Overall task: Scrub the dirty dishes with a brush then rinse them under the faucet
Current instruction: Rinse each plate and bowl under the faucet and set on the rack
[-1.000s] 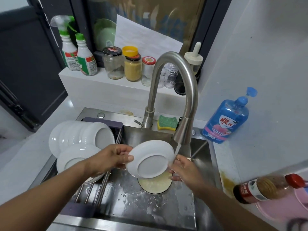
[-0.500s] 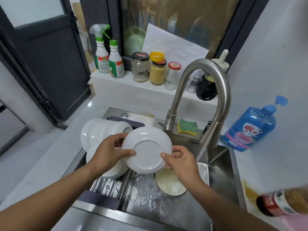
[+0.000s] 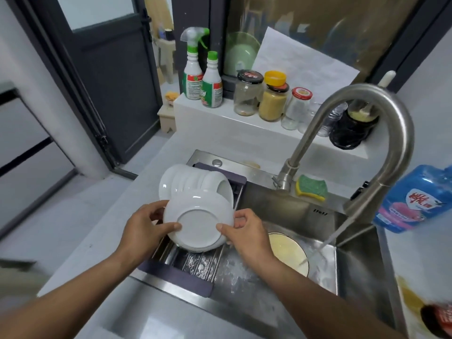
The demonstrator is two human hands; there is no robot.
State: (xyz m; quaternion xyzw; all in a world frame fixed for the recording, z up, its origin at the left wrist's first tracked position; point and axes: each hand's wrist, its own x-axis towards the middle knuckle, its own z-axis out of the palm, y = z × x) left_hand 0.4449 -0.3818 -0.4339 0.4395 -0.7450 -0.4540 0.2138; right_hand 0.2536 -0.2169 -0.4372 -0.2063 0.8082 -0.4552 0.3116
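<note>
A white plate [image 3: 198, 223], its underside toward me, is held over the drying rack [image 3: 195, 263] at the sink's left. My left hand [image 3: 144, 228] grips its left rim and my right hand [image 3: 244, 231] grips its right rim. Behind it lean several white plates [image 3: 188, 182] stacked on the rack. The curved steel faucet [image 3: 381, 133] runs water into the sink [image 3: 354, 277] at the right. A dish with yellowish liquid [image 3: 288, 250] lies in the basin beside my right hand. No brush is visible.
A green-yellow sponge [image 3: 311, 187] lies behind the basin. A blue soap bottle [image 3: 415, 199] stands at the right. Jars [image 3: 274, 99] and spray bottles [image 3: 203, 74] line the ledge. A dark bottle [image 3: 437, 319] lies at the lower right.
Both hands carried the plate left, away from the water stream to above the rack near the stacked plates. The water keeps running.
</note>
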